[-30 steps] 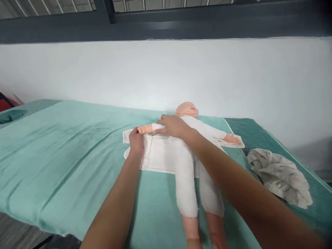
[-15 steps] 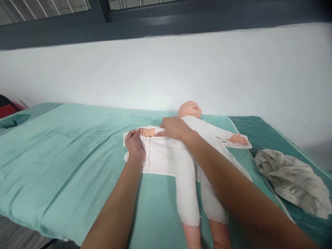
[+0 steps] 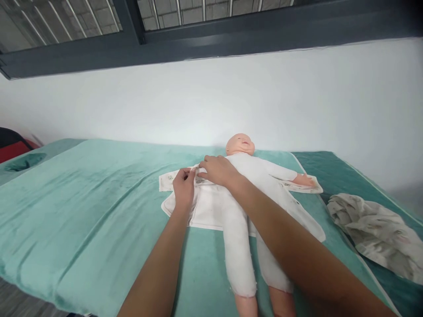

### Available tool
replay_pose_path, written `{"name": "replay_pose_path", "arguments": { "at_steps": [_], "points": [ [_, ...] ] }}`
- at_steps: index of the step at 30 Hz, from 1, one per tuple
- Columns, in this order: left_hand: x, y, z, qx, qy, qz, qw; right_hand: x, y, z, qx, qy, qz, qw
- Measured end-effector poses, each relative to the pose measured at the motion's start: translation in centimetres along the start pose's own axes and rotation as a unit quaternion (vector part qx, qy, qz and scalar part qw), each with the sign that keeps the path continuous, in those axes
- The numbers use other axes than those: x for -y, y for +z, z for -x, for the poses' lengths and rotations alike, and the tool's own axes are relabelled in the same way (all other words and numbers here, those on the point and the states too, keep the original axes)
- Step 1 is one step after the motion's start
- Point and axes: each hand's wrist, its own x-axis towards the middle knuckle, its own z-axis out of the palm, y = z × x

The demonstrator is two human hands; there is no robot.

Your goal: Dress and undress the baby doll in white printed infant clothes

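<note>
A baby doll (image 3: pixel 241 198) with a white cloth body lies on its back, on top of a spread white baby shirt (image 3: pixel 208 211). My left hand (image 3: pixel 184 187) pinches the shirt's fabric beside the doll's arm on the left. Over that same arm, close to the shoulder, my right hand (image 3: pixel 218 171) is closed with its fingers bent. The doll's small hand on this side is hidden. A patterned shirt sleeve (image 3: pixel 167 181) lies flat left of my left hand. On the right, the doll's other arm (image 3: pixel 280 170) stretches out along the other sleeve.
A teal sheet (image 3: pixel 99 198) covers the bed. A crumpled greyish cloth (image 3: pixel 376 233) lies on the right. Behind the bed rises a white wall (image 3: pixel 165 105) below a dark window frame (image 3: pixel 231 31). A red and black object (image 3: pixel 13 147) shows at the far left.
My left hand has moved right, towards my right hand, along with the gathered shirt fabric. The doll's small hand, visible before, is now covered. The view has tilted up slightly.
</note>
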Motion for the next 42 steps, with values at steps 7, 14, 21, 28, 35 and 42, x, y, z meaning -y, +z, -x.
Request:
{"name": "replay_pose_path", "arguments": {
  "at_steps": [7,14,21,28,35,42],
  "points": [
    [0.9,-0.5,-0.3,-0.097,0.049,-0.107,0.988,-0.5,-0.9,2.7,-0.086,0.07,-0.081,0.991],
    [1.4,-0.6,-0.3,-0.065,0.039,-0.338,0.938,-3.3,0.3,10.5,-0.311,0.166,-0.204,0.913],
    [0.6,-0.4,0.3,-0.047,0.112,-0.326,0.938,-6.6,2.0,15.3,-0.3,0.405,-0.389,0.772],
    [-0.4,0.3,1.1,0.023,0.14,-0.214,0.967,-6.8,1.4,14.7,-0.23,0.447,-0.369,0.782],
    [-2.3,0.8,1.9,0.062,0.029,-0.069,0.995,-6.2,1.4,14.0,-0.209,0.437,-0.427,0.763],
    [-3.1,1.5,2.0,0.096,-0.064,0.111,0.987,-4.4,1.7,14.4,-0.223,0.338,-0.503,0.764]
  ]
}}
